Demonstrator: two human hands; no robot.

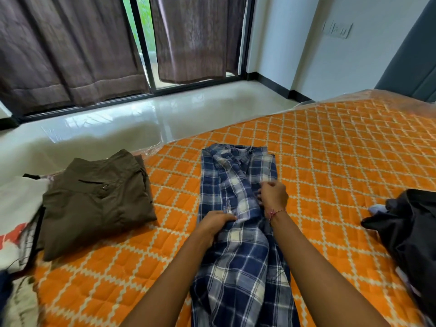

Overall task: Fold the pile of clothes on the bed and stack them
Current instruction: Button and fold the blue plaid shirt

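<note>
**Folding the third piece — one dark heap still waiting**

Working from the left edge, we count one folded pale garment with a red print lying on the bed, and on top of it one folded olive-brown shirt. We judge these two to be the finished start of the stack; the bottom-left corner shows more cloth, too blurred for us to count.

Toward the middle lies one blue plaid shirt, collar at the far end, its sides already turned in so it makes a long narrow strip. Both our hands are on it. Our left hand grips a gathered fold of plaid near the strip's middle, fingers curled over the cloth. Our right hand, a red thread at the wrist, is curled on the cloth just beyond; it seems to pinch a fold, though blur hides the fingertips.

At the right edge sits one crumpled dark heap with a pale scrap showing — how many garments it holds we cannot tell.

So, in our judgement: two pieces done, one half folded and needing its lengthwise fold, and the heap untouched.
</note>
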